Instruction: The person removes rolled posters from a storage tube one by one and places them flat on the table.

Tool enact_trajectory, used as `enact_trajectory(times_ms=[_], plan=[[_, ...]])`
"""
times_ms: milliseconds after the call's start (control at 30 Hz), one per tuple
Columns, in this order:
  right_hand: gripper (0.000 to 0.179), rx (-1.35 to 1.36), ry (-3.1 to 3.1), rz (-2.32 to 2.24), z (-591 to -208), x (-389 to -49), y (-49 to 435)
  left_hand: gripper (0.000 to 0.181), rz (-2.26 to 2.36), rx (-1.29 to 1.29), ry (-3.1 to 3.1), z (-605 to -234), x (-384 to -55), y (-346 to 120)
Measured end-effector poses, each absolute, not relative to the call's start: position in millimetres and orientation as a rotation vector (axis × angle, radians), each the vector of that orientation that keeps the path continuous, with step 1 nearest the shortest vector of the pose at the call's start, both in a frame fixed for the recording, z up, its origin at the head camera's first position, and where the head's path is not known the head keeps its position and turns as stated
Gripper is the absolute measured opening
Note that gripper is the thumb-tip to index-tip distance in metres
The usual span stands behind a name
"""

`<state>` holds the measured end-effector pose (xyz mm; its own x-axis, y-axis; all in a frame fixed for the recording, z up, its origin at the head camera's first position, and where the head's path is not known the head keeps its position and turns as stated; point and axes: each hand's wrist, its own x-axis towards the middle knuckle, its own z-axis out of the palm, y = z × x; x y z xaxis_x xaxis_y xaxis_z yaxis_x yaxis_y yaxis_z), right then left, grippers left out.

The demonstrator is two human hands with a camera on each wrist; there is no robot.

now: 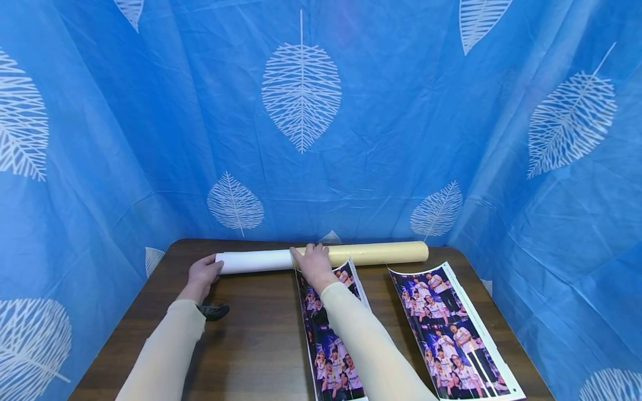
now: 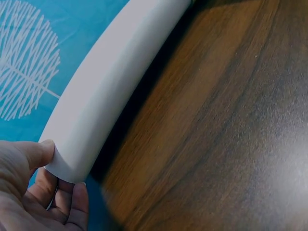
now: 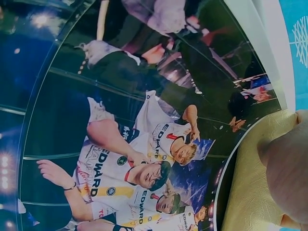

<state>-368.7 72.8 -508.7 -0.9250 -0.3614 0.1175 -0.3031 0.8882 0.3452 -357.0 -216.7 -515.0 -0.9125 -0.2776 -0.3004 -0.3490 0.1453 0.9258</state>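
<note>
A white roll [image 1: 257,262] lies along the back of the table, end to end with a pale yellow roll [image 1: 381,253]. My left hand [image 1: 202,274] holds the white roll's left end, thumb on top and fingers at the lower edge of the end in the left wrist view. Over the junction of the two rolls, my right hand [image 1: 314,265] grips the yellow roll's left end. Under my right forearm lies a glossy photo print [image 1: 333,356], partly hidden by the arm. The right wrist view shows its printed group in white shirts close up, beside the golden roll [image 3: 257,183].
Another photo print [image 1: 451,328] lies at the right of the brown wooden table [image 1: 251,340], its far edge curling up. A blue curtain [image 1: 371,139] with white leaf shapes surrounds the table at the back and sides. A black wrist device [image 1: 214,312] sits at my left wrist.
</note>
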Motion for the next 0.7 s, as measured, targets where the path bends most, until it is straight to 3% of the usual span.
enact_trajectory(times_ms=[700], plan=[[0.057,0.5,-2.876,-0.477,-511.0,-369.6,72.3,0.057,1.88,-0.648,2.365,-514.6,-352.3,-233.0]])
